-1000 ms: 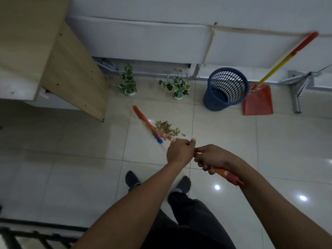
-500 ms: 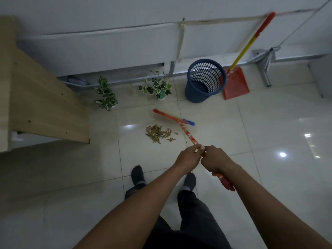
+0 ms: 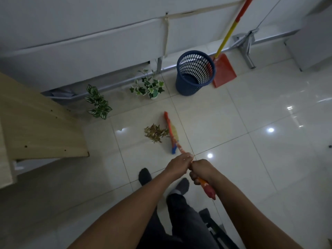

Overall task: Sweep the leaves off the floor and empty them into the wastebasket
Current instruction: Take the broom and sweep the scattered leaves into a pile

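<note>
Since half a second ago the broom (image 3: 171, 133) has been swung round: its head, which lay across the far side of the leaves (image 3: 156, 133), is now set along their right edge, touching the pile. The handle is gripped by both hands, closed round it and side by side, the left hand (image 3: 179, 165) farther down the stick and the right hand (image 3: 202, 171) nearer its red end.

The leaves are gathered into one small heap on the tiled floor (image 3: 251, 141), so the sweeping together is judged mostly done. Nothing has yet been lifted. The blue wastebasket (image 3: 195, 73) stands well apart at the far wall, seemingly empty, and the red dustpan (image 3: 223, 72) leans just right of it, untouched. Fetching the pan, loading the heap and tipping it in are left.
</note>
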